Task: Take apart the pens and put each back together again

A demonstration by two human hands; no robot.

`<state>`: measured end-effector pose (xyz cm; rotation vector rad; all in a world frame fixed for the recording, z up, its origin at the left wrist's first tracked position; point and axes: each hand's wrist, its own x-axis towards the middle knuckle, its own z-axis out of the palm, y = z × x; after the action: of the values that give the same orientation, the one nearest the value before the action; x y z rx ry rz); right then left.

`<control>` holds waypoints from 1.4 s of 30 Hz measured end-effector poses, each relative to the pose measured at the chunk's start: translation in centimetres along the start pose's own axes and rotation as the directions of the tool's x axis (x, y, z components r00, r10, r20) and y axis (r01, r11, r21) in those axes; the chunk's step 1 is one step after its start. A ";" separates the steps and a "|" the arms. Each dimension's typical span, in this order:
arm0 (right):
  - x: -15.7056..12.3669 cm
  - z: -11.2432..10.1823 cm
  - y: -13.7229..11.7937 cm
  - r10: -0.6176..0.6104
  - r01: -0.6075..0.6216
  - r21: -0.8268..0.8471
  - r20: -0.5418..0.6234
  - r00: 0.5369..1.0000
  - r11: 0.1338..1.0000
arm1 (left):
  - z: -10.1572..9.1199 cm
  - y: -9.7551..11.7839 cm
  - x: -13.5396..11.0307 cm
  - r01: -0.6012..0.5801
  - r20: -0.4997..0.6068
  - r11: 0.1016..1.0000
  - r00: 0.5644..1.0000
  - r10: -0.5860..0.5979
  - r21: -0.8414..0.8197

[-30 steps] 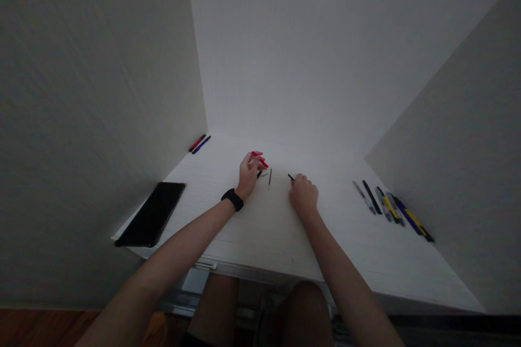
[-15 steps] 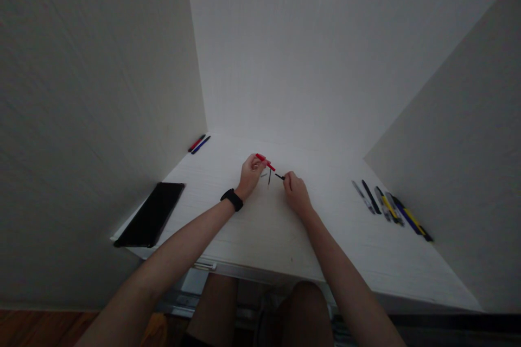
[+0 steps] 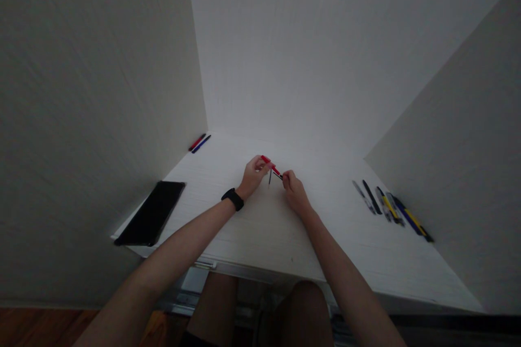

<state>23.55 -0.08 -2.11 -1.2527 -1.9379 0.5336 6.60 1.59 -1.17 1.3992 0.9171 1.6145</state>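
Observation:
My left hand is shut on a red pen barrel, which points right and down across the desk. My right hand pinches a short black pen part between its fingertips. The black part's tip meets the end of the red barrel, or nearly so; at this size I cannot tell which. A thin dark pen refill lies on the white desk just below the barrel, between my hands. A black band circles my left wrist.
A black tablet lies at the desk's left side. A red pen and a blue pen lie by the back-left corner. Several pens and pen-like tools lie in a row on the right. White walls enclose the desk on three sides.
My hands have moved closer together. The black part has moved left with my right hand and now meets the red barrel's end. The small dark piece near my left hand no longer shows.

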 end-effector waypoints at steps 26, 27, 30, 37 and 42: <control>0.5 -0.6 1.4 0.131 -0.086 0.210 -0.209 0.969 0.974 | 0.4 0.6 -1.4 -0.218 0.224 0.629 0.972 0.071 0.747; 0.6 -0.7 1.7 0.146 -0.095 0.202 -0.253 0.956 0.975 | 0.6 0.8 -1.8 -0.243 0.260 0.536 0.964 0.045 0.809; 0.7 -0.9 2.2 0.179 -0.107 0.225 -0.330 0.927 0.968 | 1.3 1.0 -3.0 -0.341 0.387 0.351 0.920 -0.067 0.872; 0.9 -0.9 2.9 0.250 -0.158 0.238 -0.430 0.867 0.958 | 2.3 0.7 -3.9 -0.450 0.490 0.235 0.859 -0.150 0.861; 1.0 -1.2 3.8 0.251 -0.166 0.204 -0.530 0.810 0.965 | 2.3 -0.4 -3.9 -0.417 0.452 0.228 0.883 -0.129 0.880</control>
<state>26.51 2.39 -3.62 -1.3505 -1.2597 0.3593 9.21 -1.72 -2.85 2.6599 1.6627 0.5473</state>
